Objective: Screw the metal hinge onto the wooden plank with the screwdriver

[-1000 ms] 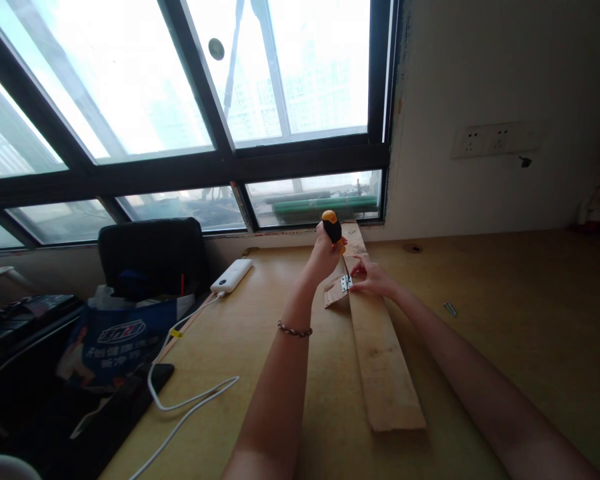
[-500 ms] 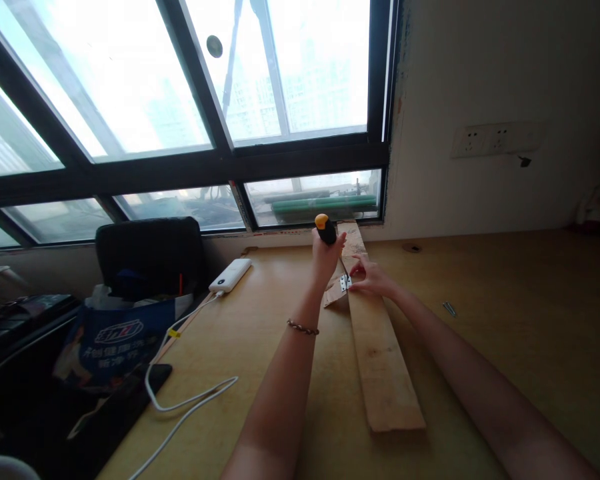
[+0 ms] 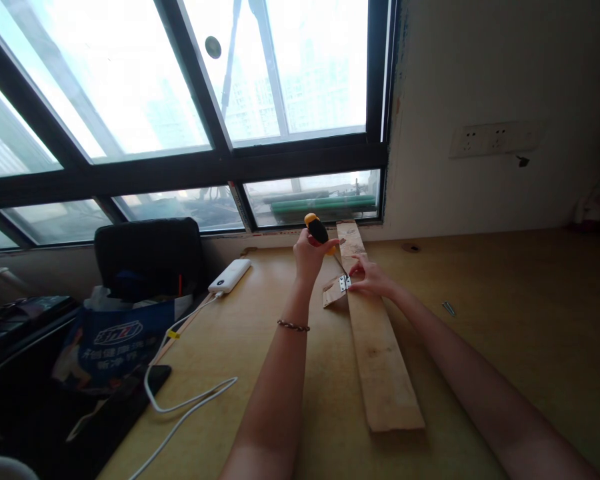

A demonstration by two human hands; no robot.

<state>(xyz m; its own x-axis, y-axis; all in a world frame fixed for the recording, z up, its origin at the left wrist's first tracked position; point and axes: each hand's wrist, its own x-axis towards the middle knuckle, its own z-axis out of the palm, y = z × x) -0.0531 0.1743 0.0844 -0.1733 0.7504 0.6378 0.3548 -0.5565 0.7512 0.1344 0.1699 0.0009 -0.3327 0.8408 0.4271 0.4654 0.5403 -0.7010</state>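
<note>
Two bare hands at one small metal hinge. Hinge sits at the left edge of the long wooden board, bridging to the small wood piece, which slants down to the left. Board's long axis runs away from the person toward the window, leaning slightly left at the far end; it lies on the surface.

Key relation: hinge is right of and below the left hand in view, and directly left of the right hand. Right hand is nearer, fingertips at the hinge's right side; left hand is apart from it, reaching it only through the screwdriver. Screwdriver is tilted, handle up-left, shaft running down-right to the hinge; exact tip contact too small to tell.

Left hand: fingers wrapped around the handle, thumb along it. Right hand: thumb and forefinger a little apart, beside the hinge over the board; can't tell whether they pinch anything.

Loose screws lie right of the board, well apart from both hands.
</note>
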